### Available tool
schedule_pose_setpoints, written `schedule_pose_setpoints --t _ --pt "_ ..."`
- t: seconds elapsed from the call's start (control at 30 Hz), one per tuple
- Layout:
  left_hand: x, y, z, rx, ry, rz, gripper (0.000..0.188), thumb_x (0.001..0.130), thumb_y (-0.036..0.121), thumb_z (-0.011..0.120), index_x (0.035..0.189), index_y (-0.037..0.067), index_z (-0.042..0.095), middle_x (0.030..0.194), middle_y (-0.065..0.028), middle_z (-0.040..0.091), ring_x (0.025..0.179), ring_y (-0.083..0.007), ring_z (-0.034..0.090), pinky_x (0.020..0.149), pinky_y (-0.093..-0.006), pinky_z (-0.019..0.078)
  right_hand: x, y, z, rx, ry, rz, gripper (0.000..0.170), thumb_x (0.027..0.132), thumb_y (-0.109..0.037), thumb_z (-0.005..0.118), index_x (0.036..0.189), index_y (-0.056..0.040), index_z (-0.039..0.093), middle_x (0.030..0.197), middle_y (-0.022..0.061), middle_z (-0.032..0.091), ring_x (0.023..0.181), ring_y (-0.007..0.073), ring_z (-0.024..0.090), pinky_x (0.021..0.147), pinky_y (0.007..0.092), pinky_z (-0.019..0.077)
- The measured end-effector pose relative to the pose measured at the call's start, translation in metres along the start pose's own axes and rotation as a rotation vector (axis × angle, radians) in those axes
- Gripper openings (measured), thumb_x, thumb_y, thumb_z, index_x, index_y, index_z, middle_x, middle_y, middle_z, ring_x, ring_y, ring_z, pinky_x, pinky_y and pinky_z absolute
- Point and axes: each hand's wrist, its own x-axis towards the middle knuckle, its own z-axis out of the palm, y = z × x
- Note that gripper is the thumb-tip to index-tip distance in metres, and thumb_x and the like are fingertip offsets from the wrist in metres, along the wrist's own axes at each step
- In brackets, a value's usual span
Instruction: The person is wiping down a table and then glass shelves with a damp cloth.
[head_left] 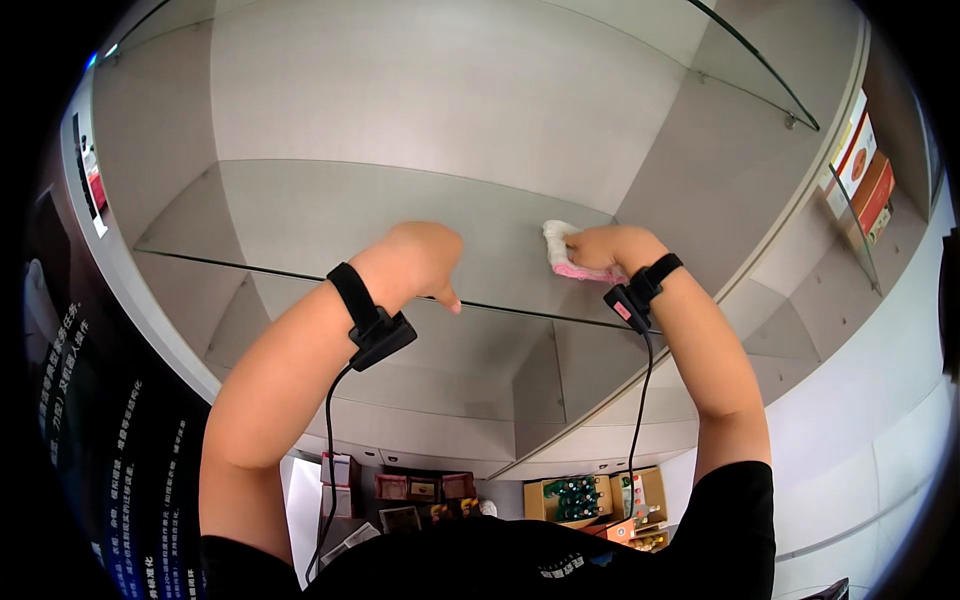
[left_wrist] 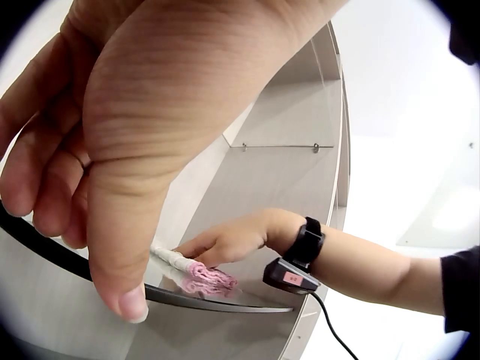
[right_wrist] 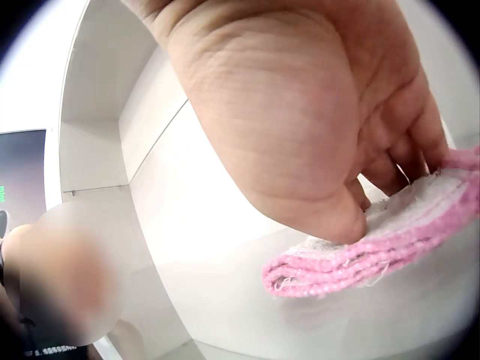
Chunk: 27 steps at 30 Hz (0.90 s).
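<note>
My right hand (head_left: 608, 248) presses a folded cloth (head_left: 556, 250), white with pink edges, against the glass shelf (head_left: 330, 215). The right wrist view shows the thumb and bent fingertips resting on top of the cloth (right_wrist: 420, 206), whose pink folded layers face the camera. My left hand (head_left: 418, 258) is at the shelf's front edge with nothing in it. In the left wrist view, its thumb (left_wrist: 124, 247) points down across the dark glass edge (left_wrist: 225, 304), and the other fingers bend loosely.
The shelf sits inside a pale cabinet with side walls (head_left: 740, 190); another glass pane (head_left: 760, 65) is higher up. Boxes (head_left: 868, 190) stand in the right-hand compartment. Below are cartons holding bottles (head_left: 578, 498). A dark printed panel (head_left: 90, 440) stands at left. Cables hang from both wrist cameras.
</note>
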Motion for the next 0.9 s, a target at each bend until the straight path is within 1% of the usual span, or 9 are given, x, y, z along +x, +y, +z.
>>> schedule_pose_setpoints --t 0.2,0.37,0.47,0.5,0.67,0.73,0.8,0.83,0.9 --pt "0.0 -0.004 0.006 -0.027 0.026 -0.001 0.045 0.067 0.046 0.08 0.069 0.004 0.066 0.067 -0.0113 0.063 0.068 -0.0317 0.062 0.062 -0.0419 0.0487 0.059 0.018 -0.017 0.02 -0.087 0.062 0.048 0.081 -0.024 0.045 0.127 -0.0148 0.057 0.119 0.0141 0.064 0.097 0.0317 0.062 0.083 0.0387 0.0487" --pt "-0.006 0.0 0.0 -0.005 0.003 -0.013 0.049 0.07 0.047 0.078 0.079 0.0 0.068 0.074 -0.0118 0.067 0.074 -0.0315 0.065 0.068 -0.0413 0.0525 0.105 0.033 -0.024 0.019 -0.026 0.173 0.037 0.076 -0.021 0.051 0.106 -0.0064 0.065 0.101 0.0177 0.066 0.088 0.0305 0.063 0.077 0.0392 0.0483" --pt "-0.008 0.004 -0.005 -0.015 -0.045 -0.036 0.049 0.071 0.047 0.078 0.081 0.0 0.069 0.076 -0.0118 0.067 0.075 -0.0317 0.066 0.068 -0.0407 0.0526 0.11 0.026 -0.035 -0.067 -0.092 0.244 0.048 0.078 -0.022 0.046 0.123 -0.01 0.056 0.106 0.0129 0.067 0.084 0.0276 0.06 0.071 0.0374 0.0475" --pt "-0.008 0.005 -0.007 -0.011 -0.071 -0.048 0.049 0.071 0.047 0.078 0.082 0.0 0.069 0.077 -0.0117 0.068 0.076 -0.0316 0.066 0.068 -0.0406 0.0528 0.113 0.027 -0.036 -0.073 -0.089 0.194 0.043 0.077 -0.022 0.047 0.117 -0.0096 0.06 0.097 0.0129 0.066 0.078 0.026 0.059 0.067 0.0378 0.0463" --pt "-0.007 0.006 -0.005 -0.009 -0.108 -0.085 0.05 0.07 0.047 0.078 0.084 0.0 0.069 0.079 -0.0111 0.068 0.077 -0.031 0.066 0.068 -0.0406 0.0534 0.126 0.028 -0.043 0.006 -0.104 0.258 0.035 0.076 -0.019 0.049 0.106 -0.0046 0.061 0.089 0.0141 0.063 0.074 0.0245 0.058 0.063 0.0388 0.0447" --pt "-0.007 0.006 -0.003 -0.016 -0.036 -0.076 0.043 0.068 0.045 0.08 0.074 0.004 0.07 0.068 -0.0107 0.066 0.069 -0.0309 0.064 0.063 -0.0413 0.0501 0.127 0.026 -0.045 0.005 -0.097 0.251 0.033 0.075 -0.018 0.05 0.102 -0.0027 0.061 0.086 0.0146 0.062 0.072 0.0244 0.057 0.061 0.0393 0.0443" --pt "-0.006 0.007 -0.005 0.005 -0.074 -0.082 0.047 0.069 0.047 0.079 0.08 0.002 0.069 0.073 -0.0106 0.067 0.073 -0.0307 0.065 0.066 -0.041 0.0518 0.125 0.022 -0.047 0.005 -0.081 0.285 0.03 0.075 -0.018 0.05 0.095 0.0006 0.062 0.081 0.0156 0.062 0.068 0.0256 0.057 0.06 0.0397 0.044" --pt "-0.005 0.008 -0.007 0.024 -0.11 -0.084 0.052 0.071 0.049 0.078 0.086 0.001 0.069 0.079 -0.0105 0.068 0.077 -0.0305 0.066 0.068 -0.0408 0.0535 0.122 0.019 -0.048 0.006 -0.083 0.285 0.03 0.075 -0.018 0.05 0.095 0.0006 0.062 0.081 0.0156 0.062 0.068 0.0256 0.057 0.06 0.0397 0.044" --pt "-0.006 0.007 -0.005 0.007 -0.083 -0.083 0.048 0.069 0.048 0.079 0.081 0.002 0.069 0.074 -0.0106 0.067 0.073 -0.0306 0.065 0.066 -0.041 0.0518 0.117 0.015 -0.048 0.021 -0.093 0.324 0.036 0.077 -0.021 0.05 0.106 -0.0048 0.064 0.105 0.0177 0.065 0.091 0.0314 0.061 0.082 0.0409 0.0469"
